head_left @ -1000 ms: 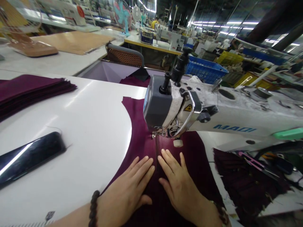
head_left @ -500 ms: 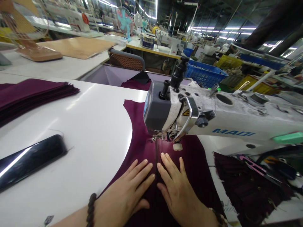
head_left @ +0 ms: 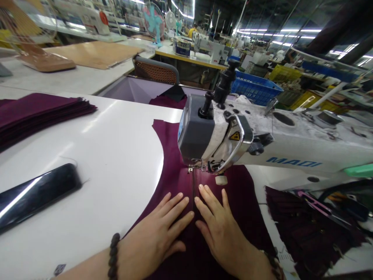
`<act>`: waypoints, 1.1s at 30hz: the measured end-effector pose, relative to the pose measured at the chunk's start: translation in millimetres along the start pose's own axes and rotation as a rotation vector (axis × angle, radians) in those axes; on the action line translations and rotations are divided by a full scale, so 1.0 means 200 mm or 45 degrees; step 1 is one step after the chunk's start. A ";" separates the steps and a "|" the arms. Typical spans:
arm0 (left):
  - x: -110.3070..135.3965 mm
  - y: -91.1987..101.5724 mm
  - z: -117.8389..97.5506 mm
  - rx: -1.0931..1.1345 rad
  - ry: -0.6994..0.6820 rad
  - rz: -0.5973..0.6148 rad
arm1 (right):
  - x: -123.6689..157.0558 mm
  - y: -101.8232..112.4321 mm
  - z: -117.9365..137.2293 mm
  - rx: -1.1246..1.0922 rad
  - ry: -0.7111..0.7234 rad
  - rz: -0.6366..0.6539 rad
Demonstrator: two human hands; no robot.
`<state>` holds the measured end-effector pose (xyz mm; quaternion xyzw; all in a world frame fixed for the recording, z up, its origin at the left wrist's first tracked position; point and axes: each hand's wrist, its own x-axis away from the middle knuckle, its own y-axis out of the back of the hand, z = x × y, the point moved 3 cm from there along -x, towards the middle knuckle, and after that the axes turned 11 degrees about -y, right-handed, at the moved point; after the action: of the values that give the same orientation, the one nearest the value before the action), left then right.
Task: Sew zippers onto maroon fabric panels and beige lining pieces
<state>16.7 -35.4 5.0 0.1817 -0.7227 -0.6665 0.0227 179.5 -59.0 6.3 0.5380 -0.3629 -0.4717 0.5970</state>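
Observation:
A maroon fabric piece (head_left: 171, 163) lies on the white table (head_left: 116, 163) and runs under the head of a white sewing machine (head_left: 233, 136). A seam line leads from between my fingers up to the presser foot (head_left: 194, 169). My left hand (head_left: 159, 237) lies flat on the fabric left of the seam, fingers stretched out. My right hand (head_left: 221, 229) lies flat on the fabric right of the seam, fingers spread. The two hands almost touch at the fingertips. Neither holds anything.
A black phone (head_left: 35, 194) lies on the table at the left. A stack of maroon pieces (head_left: 37, 112) sits at the far left. More dark maroon pieces (head_left: 305, 229) lie at the right under the machine arm. Behind stand a chair (head_left: 155, 70), a blue basket (head_left: 255, 87) and other workstations.
Both hands stay flat on the fabric on either side of the seam. The view has shifted slightly; the fabric's far edge reaches a little further past the machine head.

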 end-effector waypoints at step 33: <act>-0.08 0.00 0.17 0.067 0.006 -0.005 | -0.22 0.04 -0.13 -0.237 0.036 0.099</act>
<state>22.1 2.2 5.5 0.1853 -0.7395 -0.6469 0.0184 191.9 -9.6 14.1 0.4723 -0.3296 -0.4723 0.6672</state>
